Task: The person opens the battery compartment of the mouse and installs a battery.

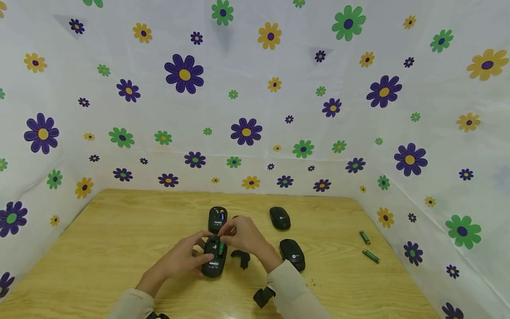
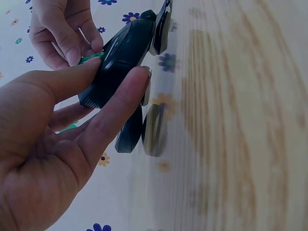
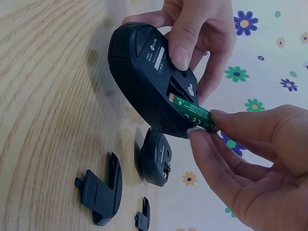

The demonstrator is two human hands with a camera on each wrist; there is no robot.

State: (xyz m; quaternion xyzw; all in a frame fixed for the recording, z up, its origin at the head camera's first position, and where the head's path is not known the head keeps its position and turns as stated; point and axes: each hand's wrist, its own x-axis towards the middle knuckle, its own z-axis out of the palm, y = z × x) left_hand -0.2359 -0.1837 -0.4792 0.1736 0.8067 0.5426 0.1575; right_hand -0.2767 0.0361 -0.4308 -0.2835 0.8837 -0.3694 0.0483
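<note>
While in grip (image 1: 244, 235) (right), battery (image 3: 193, 113)

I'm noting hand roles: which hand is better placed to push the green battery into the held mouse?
The right hand, I'd judge: it pinches the green battery, with one end at the open battery slot of the mouse. The left hand grips that mouse, so it seems better suited to steadying it.

White flower-print sheeting (image 1: 239, 57) with purple, green and yellow daisies (image 1: 184, 74) encloses the wood-grain tabletop (image 1: 139, 235) behind and on both sides.
</note>
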